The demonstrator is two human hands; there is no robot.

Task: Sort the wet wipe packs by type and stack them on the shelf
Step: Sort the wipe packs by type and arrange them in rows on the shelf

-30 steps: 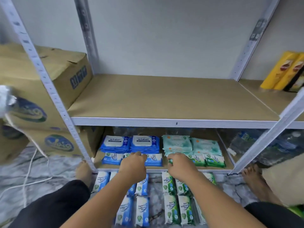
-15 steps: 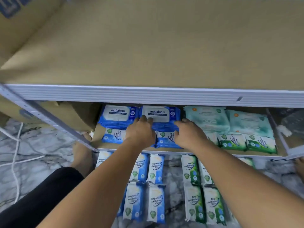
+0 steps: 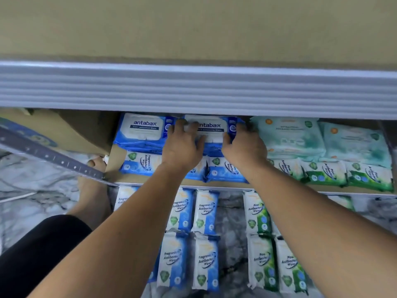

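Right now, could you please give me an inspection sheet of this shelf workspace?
Surface: lower shelf, tan board, partly filled.
Job's things: left antabax stack and right antabax stack at the back; mint packs beside them; small blue packs and small green packs along the front; more blue floor packs and green floor packs below.
Clutter: cardboard box at left.
Grippers: left hand lies on the right antabax stack, grip unclear; right hand curls round its right edge.
Cables: white cable on the floor.
Surroundings: marble floor, bare foot, upper shelf.
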